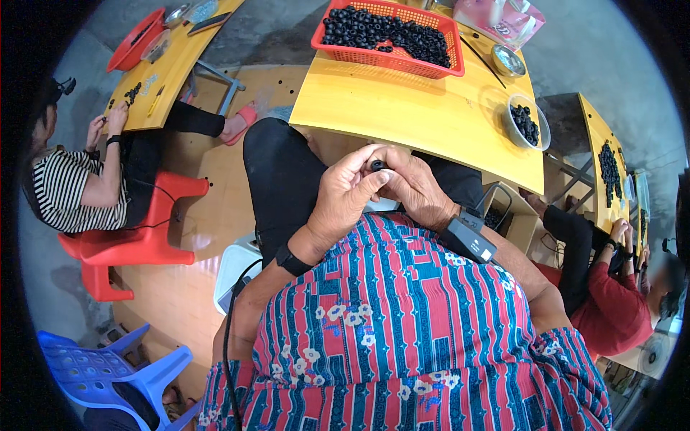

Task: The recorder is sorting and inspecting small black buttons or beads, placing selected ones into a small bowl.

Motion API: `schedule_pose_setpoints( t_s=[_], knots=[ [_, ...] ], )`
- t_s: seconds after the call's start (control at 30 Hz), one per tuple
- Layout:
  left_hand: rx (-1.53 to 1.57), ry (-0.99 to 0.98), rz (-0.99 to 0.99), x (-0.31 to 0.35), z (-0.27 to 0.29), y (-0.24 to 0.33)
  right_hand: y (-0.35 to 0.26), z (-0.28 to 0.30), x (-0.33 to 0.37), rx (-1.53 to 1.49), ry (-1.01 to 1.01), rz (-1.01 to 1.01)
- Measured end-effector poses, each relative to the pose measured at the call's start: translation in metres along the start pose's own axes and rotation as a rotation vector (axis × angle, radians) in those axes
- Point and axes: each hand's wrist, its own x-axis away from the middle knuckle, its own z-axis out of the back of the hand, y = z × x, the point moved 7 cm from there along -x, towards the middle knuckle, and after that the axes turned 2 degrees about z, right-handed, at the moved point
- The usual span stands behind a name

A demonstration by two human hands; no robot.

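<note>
My left hand (339, 192) and my right hand (420, 192) meet in front of my chest, just off the near edge of the yellow table (402, 108). Between their fingertips is a small black ring-shaped part (377, 165), its hole facing up. Both hands are closed around it, and fingers hide most of its body. At the far side of the table stands a red plastic basket (388, 59), holding many similar black parts (374, 30). A clear plastic tub (544, 138) with more black parts sits near the right edge.
A metal bowl (509, 62), a thin dark rod (482, 60) and a pink package (499, 20) lie at the table's far right. A cardboard box (523, 230) stands below. Co-workers sit at tables left and right. A red stool (136, 241) and blue chair (108, 363) stand left.
</note>
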Motion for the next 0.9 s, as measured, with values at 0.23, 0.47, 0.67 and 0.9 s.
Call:
schedule_pose_setpoints(
  t_s=[0.23, 0.47, 0.67, 0.9],
  knots=[
    [0.005, 0.002, -0.098, 0.001, -0.004, 0.013, -0.011, 0.004, 0.001, 0.109, 0.019, 0.046],
    [0.057, -0.056, -0.116, -0.002, -0.002, 0.011, -0.01, 0.006, 0.002, 0.053, -0.004, -0.03],
    [0.093, -0.07, -0.132, -0.001, -0.005, 0.013, -0.015, 0.006, 0.001, 0.118, -0.003, 0.041],
    [0.038, -0.058, -0.116, -0.002, -0.004, 0.014, -0.016, 0.005, 0.0, 0.158, 0.008, 0.11]
  ],
)
